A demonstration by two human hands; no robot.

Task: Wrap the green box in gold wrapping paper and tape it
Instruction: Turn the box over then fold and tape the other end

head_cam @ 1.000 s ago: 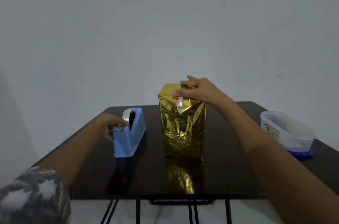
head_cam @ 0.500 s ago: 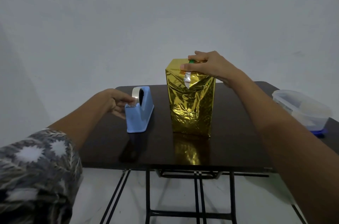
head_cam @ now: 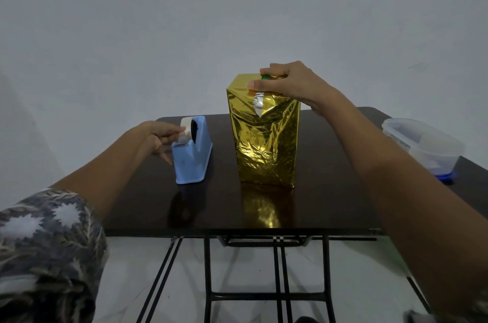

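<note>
Green box (head_cam: 265, 77) is upright near the middle of the table (head_cam: 330, 190), sheathed in gold wrapping paper (head_cam: 264, 143), with only a sliver of green peeking out at the top.

Starting at the left: the left hand (head_cam: 161, 137) has come up from the dispenser's side over the last second, and its fingertips now sit on the tape roll (head_cam: 188, 128), just above the cutter. The fingers are curled in, but I cannot tell whether they have pinched the loose end. My read is that a strip is about to be pulled, so the taping step is opening. The blue tape dispenser (head_cam: 194, 156) stands at nine o'clock from the box, near it but not touching.

Moving to the box, the top fold is unsealed and a silvery flap (head_cam: 257, 103) shows at the front. The right hand (head_cam: 287, 83) stays clamped over the top, thumb on the front face and fingers over the far side, pinning that fold.

As for room, there is bare tabletop between dispenser and box, and a wide stretch at six o'clock before the near edge. At three o'clock a clear plastic container (head_cam: 422, 143) sits by the right edge, well apart from the box. The left hand's path from cutter to flap looks unobstructed.
</note>
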